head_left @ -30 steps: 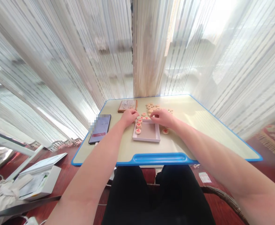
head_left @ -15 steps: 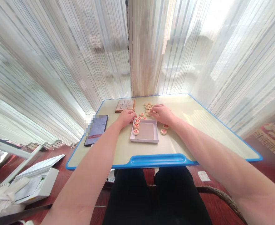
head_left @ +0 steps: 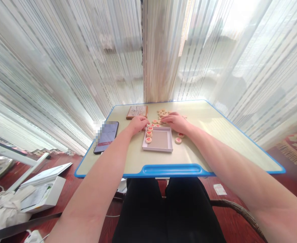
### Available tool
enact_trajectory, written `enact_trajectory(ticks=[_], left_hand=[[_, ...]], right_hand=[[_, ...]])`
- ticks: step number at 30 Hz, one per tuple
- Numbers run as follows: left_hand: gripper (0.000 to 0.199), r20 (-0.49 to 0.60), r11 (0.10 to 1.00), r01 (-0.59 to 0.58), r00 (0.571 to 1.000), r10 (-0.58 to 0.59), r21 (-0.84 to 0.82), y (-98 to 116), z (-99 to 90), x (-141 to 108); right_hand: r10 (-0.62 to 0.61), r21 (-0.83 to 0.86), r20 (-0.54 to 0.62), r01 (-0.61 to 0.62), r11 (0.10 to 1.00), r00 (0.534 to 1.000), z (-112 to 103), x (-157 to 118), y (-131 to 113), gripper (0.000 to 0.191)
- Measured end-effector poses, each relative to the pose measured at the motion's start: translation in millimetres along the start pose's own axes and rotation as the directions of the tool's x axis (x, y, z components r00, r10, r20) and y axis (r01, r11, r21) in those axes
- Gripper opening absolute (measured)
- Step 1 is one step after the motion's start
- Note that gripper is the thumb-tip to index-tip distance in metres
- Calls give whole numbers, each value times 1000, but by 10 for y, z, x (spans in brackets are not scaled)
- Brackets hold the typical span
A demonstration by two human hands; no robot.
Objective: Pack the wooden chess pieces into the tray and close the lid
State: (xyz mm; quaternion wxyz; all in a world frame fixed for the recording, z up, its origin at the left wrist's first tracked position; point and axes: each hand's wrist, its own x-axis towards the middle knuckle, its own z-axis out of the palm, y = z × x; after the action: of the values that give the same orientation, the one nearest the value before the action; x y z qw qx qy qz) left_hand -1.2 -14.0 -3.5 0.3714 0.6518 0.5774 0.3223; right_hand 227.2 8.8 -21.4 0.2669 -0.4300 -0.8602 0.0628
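A shallow white box tray (head_left: 171, 140) lies on the small table, holding a few round Chinese chess pieces (head_left: 148, 140) with red characters along its left side. My left hand (head_left: 138, 125) rests by the tray's far left corner, its fingers drawn together; what they hold, if anything, is hidden. Beyond the tray, my right hand (head_left: 176, 122) has its fingers closed on a chess piece at the near edge of a loose pile (head_left: 162, 112). More red-marked pieces (head_left: 154, 121) lie between the hands. Two others, including a red-marked piece (head_left: 178, 140), sit right of the tray.
A flat brown-edged box with a printed lid (head_left: 137, 111) lies at the table's far left. Nearer stands a phone (head_left: 108, 136) lying flat. The table has a blue rim and a blue front trough (head_left: 171, 169). Sheer curtains (head_left: 158, 50) hang just behind it.
The view has shifted slightly, moving the table a little right and up. My left fingers remain by the tray's corner, and my right fingers remain at the pile. The pieces in the tray look the same.
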Motion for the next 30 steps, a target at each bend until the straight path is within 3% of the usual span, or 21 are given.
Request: enact_trajectory(ticks=[6,10,14,20,30], left_hand=[[15,5,1000,1,1000,-1,-4,-20,1,18],[14,5,1000,-9,1000,9,3,-20,-1,20],[14,6,1000,-17,1000,17,23,-19,-2,22],[14,15,1000,-8,1000,8,11,-1,-10,5],[13,13,1000,0,1000,0,25,-4,0,15]], right_hand=[[110,-6,-17,-110,994,994,31,-1,82,32],[149,-66,-28,-150,986,989,-12,-22,29,20],[213,-82,-31,-215,973,977,-72,-35,-43,19],[216,-49,-33,-218,975,976,-97,-53,-105,22],[271,-240,117,-238,941,955,-244,-70,-171,23]])
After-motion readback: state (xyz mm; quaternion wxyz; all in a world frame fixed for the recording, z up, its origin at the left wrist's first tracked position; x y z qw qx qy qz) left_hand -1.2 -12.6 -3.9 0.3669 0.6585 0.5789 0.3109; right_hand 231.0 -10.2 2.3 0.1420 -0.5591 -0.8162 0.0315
